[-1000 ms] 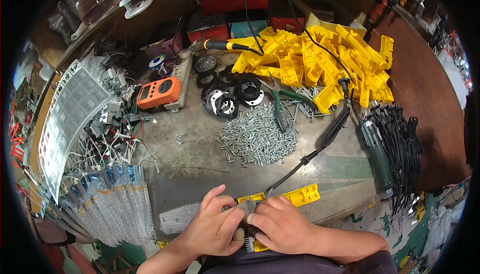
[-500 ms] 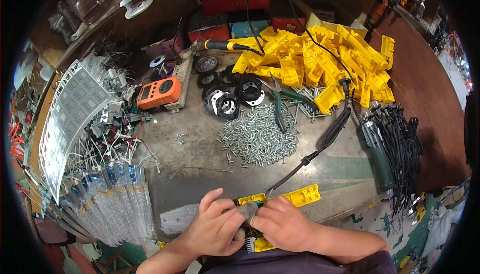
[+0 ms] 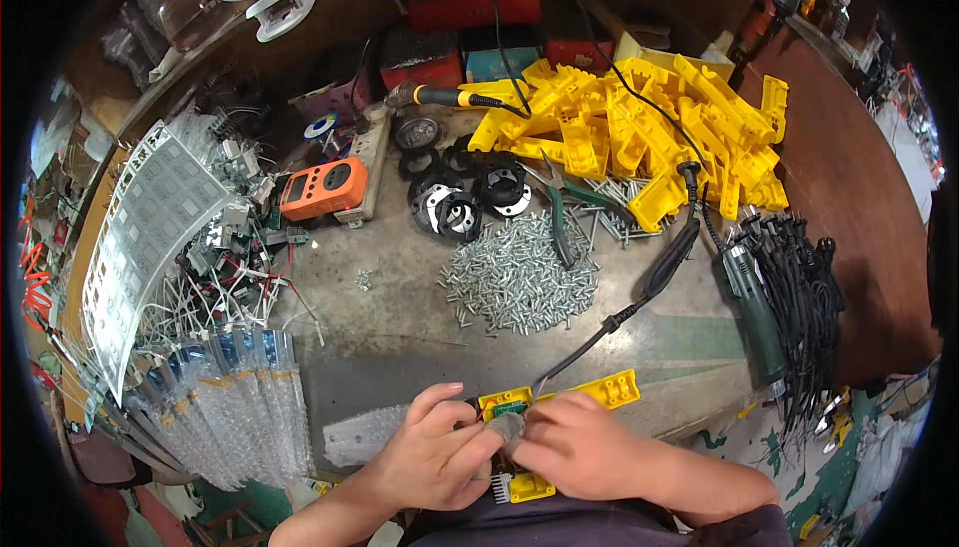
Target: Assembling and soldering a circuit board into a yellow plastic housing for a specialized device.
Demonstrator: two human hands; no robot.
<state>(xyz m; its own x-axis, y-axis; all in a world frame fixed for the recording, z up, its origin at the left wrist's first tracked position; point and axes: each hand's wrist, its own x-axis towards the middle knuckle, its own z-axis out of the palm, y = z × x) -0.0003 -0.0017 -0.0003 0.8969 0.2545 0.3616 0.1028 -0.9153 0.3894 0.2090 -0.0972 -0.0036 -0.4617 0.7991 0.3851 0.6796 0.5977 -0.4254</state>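
Observation:
My left hand (image 3: 432, 452) is closed by the table's near edge, its index finger raised, pinching a small rounded grey part (image 3: 508, 426). My right hand (image 3: 581, 447) is closed against that part's other side; what its fingertips grip is hidden. Under and beyond the hands lies a long yellow plastic housing (image 3: 609, 387), holding a small green circuit board (image 3: 507, 409). A black power cord (image 3: 589, 344) runs to the housing, its thin wires ending near my right fingers. Below the hands show another yellow piece (image 3: 531, 488) and a pale comb-like part (image 3: 500, 488).
Beyond the hands lies a pile of screws (image 3: 519, 277), with green-handled pliers (image 3: 561, 222) at it. Yellow housings (image 3: 639, 127) heap up behind. A green electric screwdriver (image 3: 754, 317) and black cords (image 3: 804, 297) lie right; bubble-wrapped strips (image 3: 235, 412) and an orange meter (image 3: 325, 188) left.
My right hand has shifted slightly right, away from my left, so more of the grey part and green board shows. The left still pinches the grey part. The whole view has shifted slightly.

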